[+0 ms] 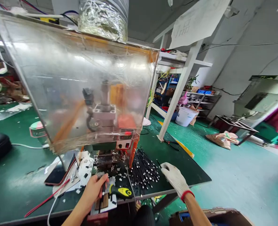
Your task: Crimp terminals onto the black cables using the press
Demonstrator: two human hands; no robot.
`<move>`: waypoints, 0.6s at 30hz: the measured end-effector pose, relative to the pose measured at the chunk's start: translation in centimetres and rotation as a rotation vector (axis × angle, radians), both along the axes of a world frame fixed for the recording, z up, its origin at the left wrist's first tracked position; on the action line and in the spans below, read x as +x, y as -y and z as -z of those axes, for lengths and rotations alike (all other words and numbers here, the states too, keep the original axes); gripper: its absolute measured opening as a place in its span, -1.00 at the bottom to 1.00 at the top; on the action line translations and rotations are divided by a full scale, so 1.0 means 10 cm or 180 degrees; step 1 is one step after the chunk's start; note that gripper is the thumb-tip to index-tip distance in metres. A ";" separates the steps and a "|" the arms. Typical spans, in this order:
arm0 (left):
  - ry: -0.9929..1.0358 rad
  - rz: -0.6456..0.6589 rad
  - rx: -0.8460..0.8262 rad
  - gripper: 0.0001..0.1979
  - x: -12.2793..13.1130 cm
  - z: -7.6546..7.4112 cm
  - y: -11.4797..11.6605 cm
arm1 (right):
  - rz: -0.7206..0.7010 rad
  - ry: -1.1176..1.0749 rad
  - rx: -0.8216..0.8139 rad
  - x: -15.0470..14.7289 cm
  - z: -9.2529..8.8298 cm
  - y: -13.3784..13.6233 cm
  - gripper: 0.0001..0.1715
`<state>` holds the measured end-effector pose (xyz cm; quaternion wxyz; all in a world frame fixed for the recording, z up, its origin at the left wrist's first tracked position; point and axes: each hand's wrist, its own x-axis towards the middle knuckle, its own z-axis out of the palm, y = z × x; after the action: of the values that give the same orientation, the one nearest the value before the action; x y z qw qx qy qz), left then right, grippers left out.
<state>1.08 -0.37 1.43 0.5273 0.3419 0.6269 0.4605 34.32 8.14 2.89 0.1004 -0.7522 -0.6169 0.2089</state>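
My bare left hand [94,190] pinches a thin black cable [103,189] at the table's front edge, below a small press machine [104,117]. Part of that cable is hidden by the fingers. My right hand [175,178] wears a white knit glove with a red cuff. Its fingertips are closed on a short black cable end [158,163], just right of a heap of black cables [144,171] with silvery tips. Between the hands lies a tool with a black and yellow handle [122,191].
A clear plastic guard [91,75] stands before the press. On the left are a phone [59,171], a red stick [47,197] and a white wire. Pliers [171,144] rest at the back right by a white post [180,84]. An open carton [214,216] stands below the front edge.
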 end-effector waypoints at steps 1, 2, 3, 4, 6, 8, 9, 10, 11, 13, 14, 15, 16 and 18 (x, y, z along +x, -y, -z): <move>0.0056 -0.0010 0.0002 -0.42 0.01 -0.01 0.00 | -0.0007 -0.0384 0.0065 -0.05 -0.05 0.08 -0.79; 0.0116 0.0004 -0.0001 -0.44 0.02 -0.02 0.00 | -0.0035 -0.0830 0.0110 -0.13 -0.10 0.16 -0.76; 0.0175 0.0037 -0.0009 -0.45 0.03 -0.03 0.00 | -0.0093 -0.1287 0.0124 -0.24 -0.14 0.25 -0.72; 0.0225 0.0078 -0.0022 -0.47 0.03 -0.03 0.00 | -0.0187 -0.1689 0.0073 -0.40 -0.18 0.35 -0.67; 0.0282 0.0123 -0.0044 -0.51 0.02 -0.03 0.02 | -0.0441 -0.2324 -0.0154 -0.79 -0.23 0.52 -0.64; 0.0293 0.0051 -0.0036 -0.52 -0.03 -0.02 0.07 | -0.0714 -0.2727 -0.0681 -1.22 -0.22 0.64 -0.67; 0.0288 -0.0015 -0.0023 -0.52 -0.08 -0.01 0.10 | -0.0830 -0.2849 -0.0903 -1.43 -0.19 0.67 -0.70; 0.0279 -0.0087 -0.0006 -0.52 -0.14 -0.01 0.15 | -0.0873 -0.2915 -0.1081 -1.61 -0.15 0.68 -0.74; 0.0267 -0.0153 0.0017 -0.52 -0.21 -0.01 0.21 | -0.0874 -0.2947 -0.1184 -1.78 -0.09 0.66 -0.77; 0.0233 -0.0260 0.0077 -0.49 -0.36 -0.01 0.34 | -0.0785 -0.2975 -0.1275 -2.02 0.03 0.59 -0.80; 0.0208 -0.0315 0.0098 -0.47 -0.43 0.00 0.40 | -0.0710 -0.3009 -0.1281 -2.10 0.09 0.54 -0.81; 0.0187 -0.0372 0.0102 -0.44 -0.50 0.01 0.47 | -0.0633 -0.3069 -0.1285 -2.16 0.15 0.49 -0.82; 0.0179 -0.0437 0.0102 -0.41 -0.55 0.02 0.53 | -0.0563 -0.3157 -0.1286 -2.20 0.21 0.45 -0.82; 0.0217 -0.0598 0.0092 -0.38 -0.64 0.06 0.64 | -0.0454 -0.3349 -0.1335 -2.26 0.30 0.37 -0.82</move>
<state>-5.31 -6.81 0.81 0.4978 0.2733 0.6311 0.5284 11.77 4.40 -0.07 0.2283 -0.5072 -0.4784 0.6796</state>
